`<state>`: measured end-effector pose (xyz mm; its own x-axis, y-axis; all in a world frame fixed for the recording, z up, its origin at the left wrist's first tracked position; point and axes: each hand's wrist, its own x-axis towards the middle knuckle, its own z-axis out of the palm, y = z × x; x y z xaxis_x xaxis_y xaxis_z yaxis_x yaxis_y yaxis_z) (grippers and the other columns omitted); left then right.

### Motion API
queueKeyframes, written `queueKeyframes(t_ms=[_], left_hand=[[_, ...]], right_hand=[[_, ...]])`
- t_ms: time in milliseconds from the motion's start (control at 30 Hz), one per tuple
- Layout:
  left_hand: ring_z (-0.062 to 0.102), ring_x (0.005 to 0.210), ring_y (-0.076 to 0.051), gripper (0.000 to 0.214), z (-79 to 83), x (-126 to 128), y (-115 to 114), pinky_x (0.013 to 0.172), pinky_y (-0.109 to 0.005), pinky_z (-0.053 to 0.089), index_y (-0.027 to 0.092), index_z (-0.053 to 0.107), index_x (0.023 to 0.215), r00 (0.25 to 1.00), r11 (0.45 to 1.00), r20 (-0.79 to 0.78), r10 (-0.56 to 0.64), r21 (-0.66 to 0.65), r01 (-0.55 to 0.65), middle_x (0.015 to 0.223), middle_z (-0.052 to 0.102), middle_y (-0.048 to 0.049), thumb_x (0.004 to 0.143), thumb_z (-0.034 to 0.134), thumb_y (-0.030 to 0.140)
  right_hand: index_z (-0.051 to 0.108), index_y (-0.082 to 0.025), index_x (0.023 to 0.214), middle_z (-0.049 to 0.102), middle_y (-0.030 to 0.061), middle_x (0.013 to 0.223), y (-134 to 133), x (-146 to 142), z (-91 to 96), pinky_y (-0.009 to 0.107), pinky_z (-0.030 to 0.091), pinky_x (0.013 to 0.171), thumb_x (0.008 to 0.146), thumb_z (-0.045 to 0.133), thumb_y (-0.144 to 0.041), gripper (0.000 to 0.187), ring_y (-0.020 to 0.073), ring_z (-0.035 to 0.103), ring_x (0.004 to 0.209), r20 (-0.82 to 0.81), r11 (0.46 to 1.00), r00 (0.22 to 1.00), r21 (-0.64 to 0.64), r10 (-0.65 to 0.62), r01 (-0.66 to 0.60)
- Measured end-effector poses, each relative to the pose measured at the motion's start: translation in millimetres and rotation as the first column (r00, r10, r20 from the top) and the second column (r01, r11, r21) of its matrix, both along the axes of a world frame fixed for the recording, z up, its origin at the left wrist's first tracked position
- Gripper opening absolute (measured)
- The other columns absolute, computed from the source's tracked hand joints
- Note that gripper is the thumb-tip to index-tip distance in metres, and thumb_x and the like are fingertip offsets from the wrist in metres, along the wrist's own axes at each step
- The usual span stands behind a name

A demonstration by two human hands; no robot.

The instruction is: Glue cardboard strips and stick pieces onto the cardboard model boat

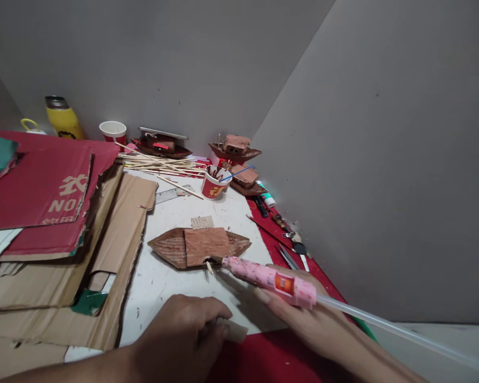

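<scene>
My right hand is wrapped round a pink hot glue gun, with a long clear glue stick running out of its back. The gun's nozzle end is at the near side of a brown model boat, by its flat cabin roof. A short pale stick juts out from under the roof's edge. Closer to me, my left hand pinches a small piece of corrugated cardboard. Another small corrugated piece lies just behind the boat on the white sheet.
Cardboard sheets are stacked at left. Behind the boat are wooden sticks, a ruler, a paper cup with brushes and more model boats. Pens and tools line the right, beside the grey wall. A yellow bottle stands far left.
</scene>
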<state>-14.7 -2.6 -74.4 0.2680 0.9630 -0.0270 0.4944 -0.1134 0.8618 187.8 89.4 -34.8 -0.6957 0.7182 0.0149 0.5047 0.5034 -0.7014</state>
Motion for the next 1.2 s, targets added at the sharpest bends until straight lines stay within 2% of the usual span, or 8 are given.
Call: queueKeyframes(t_ms=[133, 333, 433, 533, 633, 767, 867, 1200], left_hand=[[0.061, 0.061, -0.012, 0.022, 0.4, 0, 0, 0.058, -0.019, 0.039, 0.02, 0.071, 0.084, 1.0, 1.0, 0.003, 0.011, 0.029, -0.011, 0.069, 0.071, 0.0017, 0.081, 0.051, 0.011], [0.062, 0.063, -0.013, 0.022, -0.5, 0, 0, 0.059, -0.02, 0.04, 0.02, 0.07, 0.089, 1.0, 1.0, -0.008, 0.017, 0.008, -0.017, 0.071, 0.071, 0.0015, 0.083, 0.05, 0.014], [0.062, 0.064, -0.013, 0.022, -2.0, 0, -1, 0.059, -0.02, 0.04, 0.021, 0.069, 0.088, 1.0, 1.0, -0.024, 0.019, -0.006, -0.019, 0.07, 0.07, 0.002, 0.082, 0.05, 0.013], [0.062, 0.064, -0.013, 0.023, -2.1, 0, -2, 0.06, -0.02, 0.04, 0.021, 0.069, 0.087, 0.999, 1.0, -0.027, 0.021, -0.013, -0.022, 0.07, 0.07, 0.0016, 0.08, 0.049, 0.011], [0.061, 0.062, -0.014, 0.023, -1.1, 1, -1, 0.058, -0.021, 0.04, 0.02, 0.069, 0.088, 1.0, 1.0, -0.021, 0.016, -0.018, -0.016, 0.068, 0.069, 0.0009, 0.081, 0.049, 0.012], [0.057, 0.057, -0.013, 0.021, -0.2, 1, 0, 0.055, -0.02, 0.037, 0.02, 0.069, 0.085, 1.0, 1.0, -0.014, 0.006, -0.011, -0.006, 0.063, 0.066, 0.0014, 0.08, 0.05, 0.012], [0.058, 0.057, -0.013, 0.021, -1.0, 2, 0, 0.055, -0.02, 0.037, 0.02, 0.069, 0.084, 1.0, 1.0, -0.009, 0.026, 0.007, -0.026, 0.063, 0.066, 0.0012, 0.081, 0.05, 0.013], [0.056, 0.057, -0.013, 0.02, -2.0, 0, -1, 0.055, -0.021, 0.037, 0.02, 0.068, 0.084, 1.0, 1.0, 0.004, 0.016, 0.007, -0.016, 0.063, 0.064, 0.0014, 0.083, 0.049, 0.015]], right_hand=[[0.061, -0.025, 0.13, 0.064, 0.008, 0.129, 0, 15, -2.8, 0.04, 0.051, 0.098, 0.095, 0.049, -0.04, 0.041, 0.0284, 0.059, 0.12, 0.048, 0.999, 0.998, -0.022, -0.033, 0.034], [0.06, -0.029, 0.132, 0.059, 0.0044, 0.136, -2, 39, -4.3, 0.047, 0.041, 0.108, 0.096, 0.046, -0.043, 0.041, 0.0295, 0.053, 0.126, -0.017, 0.999, 0.999, -0.025, -0.047, 0.047], [0.06, -0.029, 0.131, 0.061, 0.0054, 0.133, -3, 44, -4.9, 0.048, 0.043, 0.106, 0.096, 0.044, -0.043, 0.041, 0.03, 0.056, 0.124, -0.012, 0.998, 0.999, -0.037, -0.047, 0.047], [0.063, -0.027, 0.128, 0.07, 0.0061, 0.118, -4, 38, -5.4, 0.043, 0.052, 0.097, 0.094, 0.049, -0.04, 0.039, 0.029, 0.065, 0.11, 0.006, 1.0, 1.0, -0.002, -0.021, 0.021], [0.07, -0.029, 0.117, 0.076, 0.0036, 0.089, -4, 26, -4.7, 0.033, 0.06, 0.073, 0.092, 0.052, -0.039, 0.033, 0.0251, 0.071, 0.08, 0.031, 0.999, 0.999, 0.037, -0.016, 0.015], [0.075, -0.026, 0.088, 0.069, 0.0012, 0.067, -1, 13, -5.2, 0.028, 0.056, 0.056, 0.091, 0.052, -0.041, 0.028, 0.02, 0.065, 0.059, 0.096, 0.997, 0.995, 0.069, -0.03, 0.024], [0.073, -0.023, 0.08, 0.065, 0.0, 0.06, 1, 9, -6.8, 0.026, 0.053, 0.052, 0.09, 0.054, -0.042, 0.029, 0.0181, 0.063, 0.056, 0.103, 0.997, 0.994, 0.071, -0.034, 0.026], [0.072, -0.026, 0.112, 0.074, 0.0013, 0.076, 1, 9, -0.2, 0.029, 0.059, 0.065, 0.09, 0.054, -0.036, 0.03, 0.022, 0.07, 0.07, 0.048, 1.0, 0.999, 0.013, -0.009, 0.008]])
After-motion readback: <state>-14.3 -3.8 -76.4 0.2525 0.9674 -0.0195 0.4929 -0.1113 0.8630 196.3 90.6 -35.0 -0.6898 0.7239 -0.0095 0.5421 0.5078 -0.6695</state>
